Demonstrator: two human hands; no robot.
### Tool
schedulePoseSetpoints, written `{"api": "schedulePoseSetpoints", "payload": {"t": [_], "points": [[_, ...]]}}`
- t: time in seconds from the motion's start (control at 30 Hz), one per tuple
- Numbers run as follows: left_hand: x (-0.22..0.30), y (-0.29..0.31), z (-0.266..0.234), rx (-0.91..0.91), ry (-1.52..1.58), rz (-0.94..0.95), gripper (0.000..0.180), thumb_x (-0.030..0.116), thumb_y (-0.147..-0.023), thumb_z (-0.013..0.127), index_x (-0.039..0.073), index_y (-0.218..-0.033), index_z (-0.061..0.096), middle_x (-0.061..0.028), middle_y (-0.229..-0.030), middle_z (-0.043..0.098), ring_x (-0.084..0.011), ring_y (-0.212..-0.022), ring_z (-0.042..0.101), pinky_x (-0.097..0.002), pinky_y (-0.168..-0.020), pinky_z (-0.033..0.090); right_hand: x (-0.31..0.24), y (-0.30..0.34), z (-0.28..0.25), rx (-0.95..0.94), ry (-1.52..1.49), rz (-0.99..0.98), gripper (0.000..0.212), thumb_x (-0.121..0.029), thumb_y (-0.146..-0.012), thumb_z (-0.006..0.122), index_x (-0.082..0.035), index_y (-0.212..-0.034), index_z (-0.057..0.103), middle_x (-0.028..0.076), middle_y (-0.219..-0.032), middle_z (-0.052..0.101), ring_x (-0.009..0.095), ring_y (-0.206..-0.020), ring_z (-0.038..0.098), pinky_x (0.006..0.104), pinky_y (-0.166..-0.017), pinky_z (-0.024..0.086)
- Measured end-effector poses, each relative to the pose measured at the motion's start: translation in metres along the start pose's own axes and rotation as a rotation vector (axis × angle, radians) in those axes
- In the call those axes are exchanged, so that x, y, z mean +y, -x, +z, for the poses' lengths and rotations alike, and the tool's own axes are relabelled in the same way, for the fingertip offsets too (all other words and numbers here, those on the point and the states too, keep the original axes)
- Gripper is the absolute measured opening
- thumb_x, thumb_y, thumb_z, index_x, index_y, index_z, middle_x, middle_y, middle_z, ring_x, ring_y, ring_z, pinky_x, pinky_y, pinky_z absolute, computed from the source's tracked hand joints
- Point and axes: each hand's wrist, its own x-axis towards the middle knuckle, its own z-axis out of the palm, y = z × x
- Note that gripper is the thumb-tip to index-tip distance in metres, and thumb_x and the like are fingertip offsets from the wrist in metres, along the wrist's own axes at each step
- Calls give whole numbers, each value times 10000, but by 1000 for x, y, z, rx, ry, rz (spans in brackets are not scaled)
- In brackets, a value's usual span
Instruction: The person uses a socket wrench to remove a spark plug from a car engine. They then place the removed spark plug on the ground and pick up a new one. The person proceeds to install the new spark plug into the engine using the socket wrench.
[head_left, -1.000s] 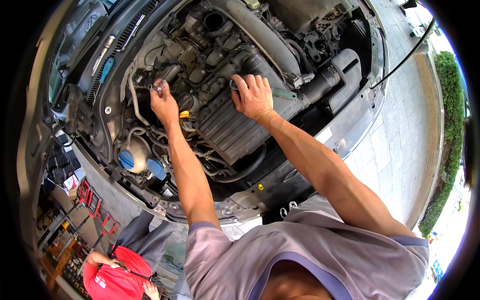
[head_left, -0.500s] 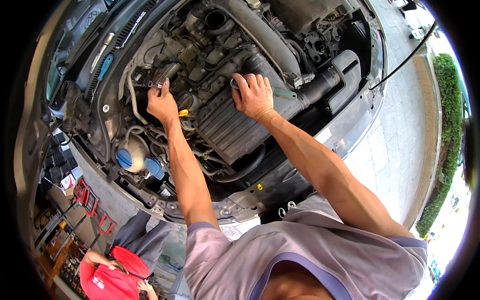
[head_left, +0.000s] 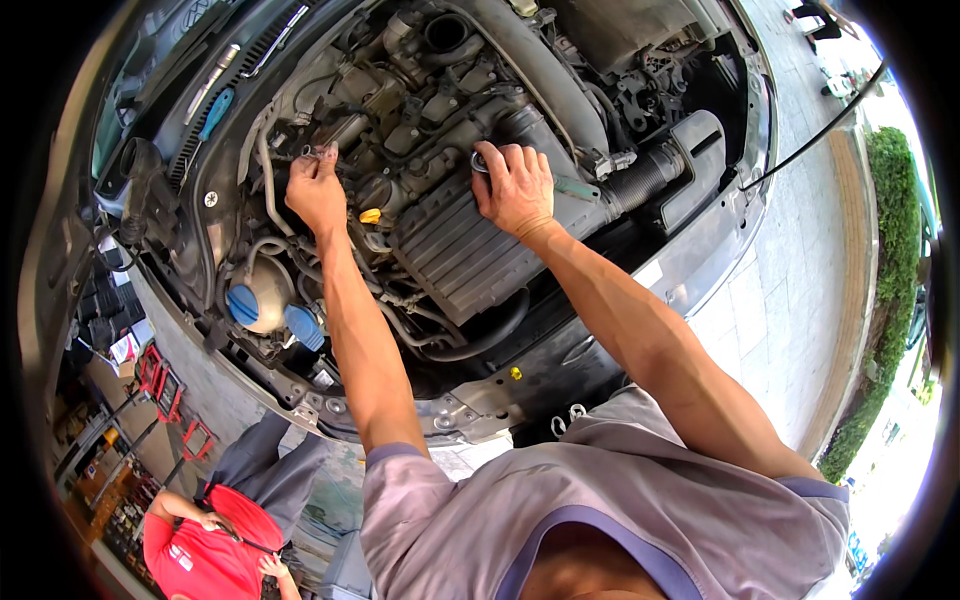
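Observation:
Over the engine, my left hand [head_left: 317,196] is closed in a pinch on a small shiny metal piece [head_left: 314,152] whose exact kind is too small to tell. It is beside a pipe at the engine's left side. My right hand [head_left: 516,188] curls over a ratchet wrench [head_left: 577,189] lying along the black ribbed air filter box [head_left: 465,262]. The wrench's greenish handle sticks out to the right of the fingers, and its round metal end shows by the fingertips. Between my hands is a yellow dipstick handle [head_left: 371,216].
A blue-handled tool [head_left: 216,114] and a metal extension bar [head_left: 212,84] lie on the cowl at the far left. A coolant tank [head_left: 272,300] with a blue cap is near the left. A person in a red shirt [head_left: 215,545] stands at lower left. A thin rod [head_left: 820,125] rises at right.
The view has shifted slightly. My left hand has moved a little up and left relative to the engine, still pinching the metal piece. My right hand stays on the wrench.

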Motion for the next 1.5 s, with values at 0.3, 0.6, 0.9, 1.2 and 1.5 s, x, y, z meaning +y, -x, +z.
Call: {"api": "schedulePoseSetpoints", "payload": {"t": [0.3,0.6,0.9,1.2,1.5], "points": [[5,2,13,119,221,50,190,119,-864,700,-43,-930,628,-115,-855,721,-176,-775,691,-315,-711,528,-1,-1,2,25,7,-19,430,-200,-748,701,-147,-1158,581,64,-892,540,262,-814,528,374,-724,404],[13,8,2,80,-54,-59,202,137,-842,736,-37,-866,634,-112,-843,707,-178,-790,680,-313,-709,524,-1,-2,1,52,-5,-45,430,-179,-731,710,-137,-1137,576,67,-862,525,268,-778,523,382,-678,399],[-1,4,9,35,254,6,218,163,-875,703,-19,-973,631,-135,-956,702,-201,-824,682,-324,-698,522,-3,-2,0,31,-1,-47,437,-178,-739,707,-129,-1151,570,68,-868,524,269,-781,520,381,-690,400],[5,6,9,30,64,-51,143,52,-871,674,-64,-951,651,-113,-911,729,-146,-820,687,-260,-751,507,0,-1,3,53,6,-36,420,-186,-739,710,-137,-1135,580,63,-870,527,263,-784,522,375,-689,402],[-7,1,6,-86,392,-51,144,42,-901,635,-54,-1006,622,-87,-942,711,-132,-878,657,-268,-794,493,-1,-2,0,43,-8,-41,426,-189,-739,709,-136,-1139,576,65,-870,527,261,-783,522,375,-686,401]]}}
